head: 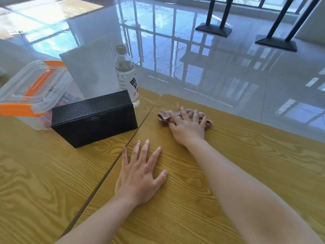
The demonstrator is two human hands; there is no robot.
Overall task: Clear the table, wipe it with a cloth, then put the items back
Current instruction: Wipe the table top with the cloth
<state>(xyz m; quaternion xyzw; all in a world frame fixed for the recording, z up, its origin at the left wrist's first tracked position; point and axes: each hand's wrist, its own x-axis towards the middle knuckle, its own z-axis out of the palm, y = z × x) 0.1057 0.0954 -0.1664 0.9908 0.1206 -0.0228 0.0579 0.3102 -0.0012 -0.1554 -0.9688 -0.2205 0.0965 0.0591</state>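
Observation:
A crumpled brown cloth (164, 116) lies near the far edge of the right wooden table (255, 155). My right hand (189, 126) presses flat on the cloth with fingers spread. My left hand (140, 175) rests flat on the same table, fingers apart, holding nothing. On the adjoining left table (35, 182) stand a black patterned box (93, 118), a clear water bottle (127, 74) with a white label behind it, and a clear plastic container (33, 88) with orange clasps and an orange handle.
A narrow seam (112, 166) separates the two tables. Beyond the far edges lies a glossy tiled floor (219, 76). Black table legs on flat bases (213, 29) stand at the top right. A grey chair back (88, 64) rises behind the left table.

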